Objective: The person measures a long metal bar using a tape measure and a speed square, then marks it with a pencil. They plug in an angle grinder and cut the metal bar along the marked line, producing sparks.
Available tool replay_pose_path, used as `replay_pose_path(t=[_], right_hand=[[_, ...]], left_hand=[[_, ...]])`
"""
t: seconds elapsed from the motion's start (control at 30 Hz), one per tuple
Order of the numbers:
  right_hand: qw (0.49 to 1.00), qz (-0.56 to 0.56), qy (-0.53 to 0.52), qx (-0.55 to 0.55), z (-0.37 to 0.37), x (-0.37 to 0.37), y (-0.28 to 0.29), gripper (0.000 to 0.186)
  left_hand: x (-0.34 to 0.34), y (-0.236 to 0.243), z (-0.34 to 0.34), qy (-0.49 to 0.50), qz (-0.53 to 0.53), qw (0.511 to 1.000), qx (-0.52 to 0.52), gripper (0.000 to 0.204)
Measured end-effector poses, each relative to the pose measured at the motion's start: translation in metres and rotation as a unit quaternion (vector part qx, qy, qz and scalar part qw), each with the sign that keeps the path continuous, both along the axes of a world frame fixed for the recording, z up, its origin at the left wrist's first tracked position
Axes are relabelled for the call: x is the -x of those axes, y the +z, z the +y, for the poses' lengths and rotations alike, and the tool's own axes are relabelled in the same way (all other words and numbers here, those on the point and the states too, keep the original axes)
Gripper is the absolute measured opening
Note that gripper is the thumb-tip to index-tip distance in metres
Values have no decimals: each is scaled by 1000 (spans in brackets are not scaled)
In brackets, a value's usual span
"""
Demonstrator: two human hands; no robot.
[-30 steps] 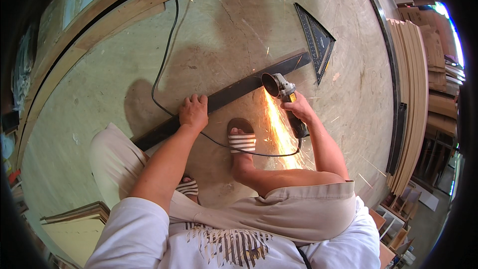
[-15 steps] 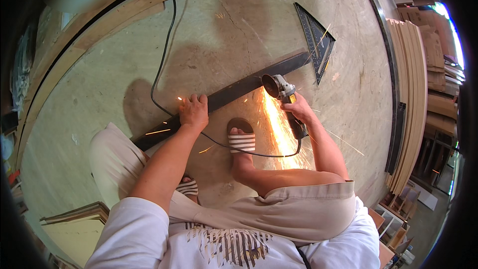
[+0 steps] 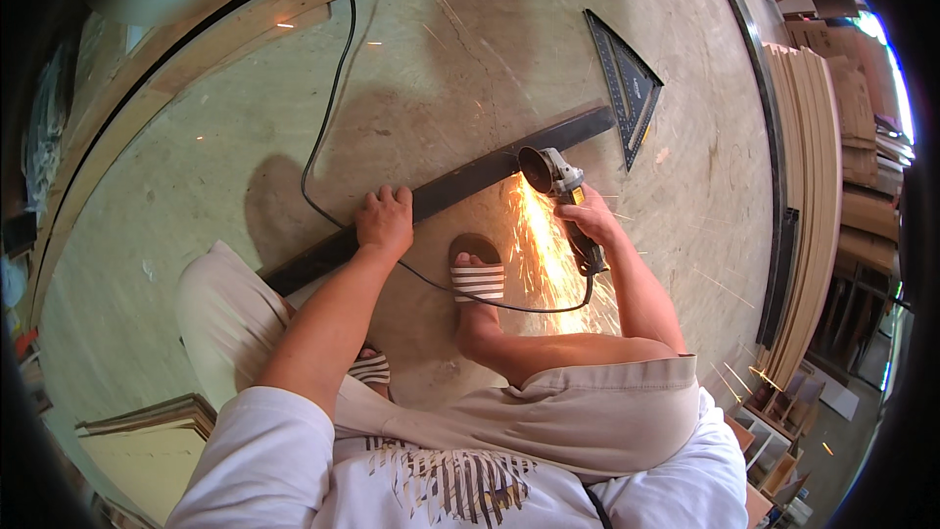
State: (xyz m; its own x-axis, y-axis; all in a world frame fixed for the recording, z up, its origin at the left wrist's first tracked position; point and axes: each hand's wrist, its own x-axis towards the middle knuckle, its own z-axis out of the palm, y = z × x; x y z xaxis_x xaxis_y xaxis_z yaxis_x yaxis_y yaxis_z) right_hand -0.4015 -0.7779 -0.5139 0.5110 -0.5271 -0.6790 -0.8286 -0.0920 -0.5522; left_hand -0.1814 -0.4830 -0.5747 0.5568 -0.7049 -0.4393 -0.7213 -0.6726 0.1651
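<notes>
A dark square metal tube (image 3: 458, 183) lies slantwise on the concrete floor, its far end up to the right. My left hand (image 3: 385, 223) is closed over the tube near its middle, gripping it. In my right hand (image 3: 591, 215) is an angle grinder (image 3: 570, 194), fingers wrapped round its body. The grinder's disc (image 3: 535, 168) meets the near edge of the tube toward the right end. Bright sparks (image 3: 543, 250) stream from that contact down toward my right leg. Just past the tube's right end lies a black triangular speed square (image 3: 627, 88).
The grinder's black cord (image 3: 431, 284) passes beneath the tube near my left hand and runs off to the far left. My sandalled foot (image 3: 476, 269) stands close to the sparks. Stacked boards (image 3: 803, 196) and a long dark bar (image 3: 749, 39) line the right side.
The view has shifted slightly. The disc stays against the tube at nearly the same spot, and the spark stream looks a little thinner. Both hands keep their holds.
</notes>
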Motion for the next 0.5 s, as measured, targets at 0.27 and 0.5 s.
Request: replay_pose_path(t=[0.27, 0.5], right_hand=[[1000, -3, 1, 30, 0, -3, -6, 46], [999, -32, -23, -16, 3, -2, -1, 48]], left_hand=[[0, -2, 3, 2, -4, 1000, -1, 31], [0, 6, -1, 0, 7, 1000, -13, 32]])
